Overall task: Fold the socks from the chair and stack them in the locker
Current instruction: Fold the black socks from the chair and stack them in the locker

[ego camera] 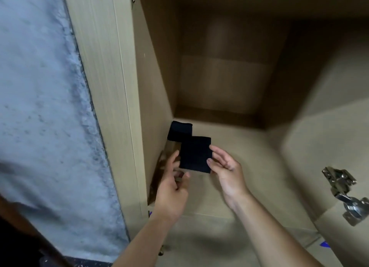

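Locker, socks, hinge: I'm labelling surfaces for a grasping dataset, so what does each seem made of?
Locker: probably laminated board, matte beige with faint printed wood grain.
Folded sock, between both hands: dark knit fabric, soft and matte; ribbing barely visible.
Second sock behind: looks the same.
Hinge: shiny silver metal with bright glints.
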Action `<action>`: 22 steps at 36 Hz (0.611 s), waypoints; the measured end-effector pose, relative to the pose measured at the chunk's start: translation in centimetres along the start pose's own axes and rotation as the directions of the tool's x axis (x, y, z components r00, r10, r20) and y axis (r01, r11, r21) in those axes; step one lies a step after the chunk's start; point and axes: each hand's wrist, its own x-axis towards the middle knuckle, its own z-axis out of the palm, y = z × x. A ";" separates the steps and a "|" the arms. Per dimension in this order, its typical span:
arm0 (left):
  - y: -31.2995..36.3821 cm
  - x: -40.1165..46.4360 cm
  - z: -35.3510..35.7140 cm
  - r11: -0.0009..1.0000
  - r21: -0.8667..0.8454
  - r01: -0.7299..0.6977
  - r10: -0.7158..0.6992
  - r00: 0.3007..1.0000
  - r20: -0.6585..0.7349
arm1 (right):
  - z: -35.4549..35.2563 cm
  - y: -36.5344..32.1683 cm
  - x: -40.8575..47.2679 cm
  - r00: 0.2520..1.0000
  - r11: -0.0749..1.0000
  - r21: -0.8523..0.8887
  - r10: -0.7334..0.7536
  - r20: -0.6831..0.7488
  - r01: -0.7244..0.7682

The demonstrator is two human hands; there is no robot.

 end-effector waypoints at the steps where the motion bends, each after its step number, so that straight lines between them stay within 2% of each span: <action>1: -0.1 0.3 0.1 1.000 0.013 -0.007 0.007 1.000 -0.006 | 0.1 0.2 0.8 1.000 1.000 0.025 0.004 -0.008 -0.003; 5: -0.7 1.5 0.6 0.999 0.037 -0.032 0.033 0.999 -0.026 | 0.5 1.0 4.0 0.999 0.995 0.098 0.005 -0.033 -0.001; 12: -1.1 3.3 0.7 1.000 -0.005 -0.017 0.017 0.996 -0.090 | 1.8 2.0 8.6 0.999 0.994 0.109 -0.002 -0.035 0.005; 22: -0.7 3.6 0.7 1.000 -0.004 -0.002 0.001 0.999 -0.043 | 3.7 1.8 12.4 0.998 0.992 0.112 0.059 0.022 -0.061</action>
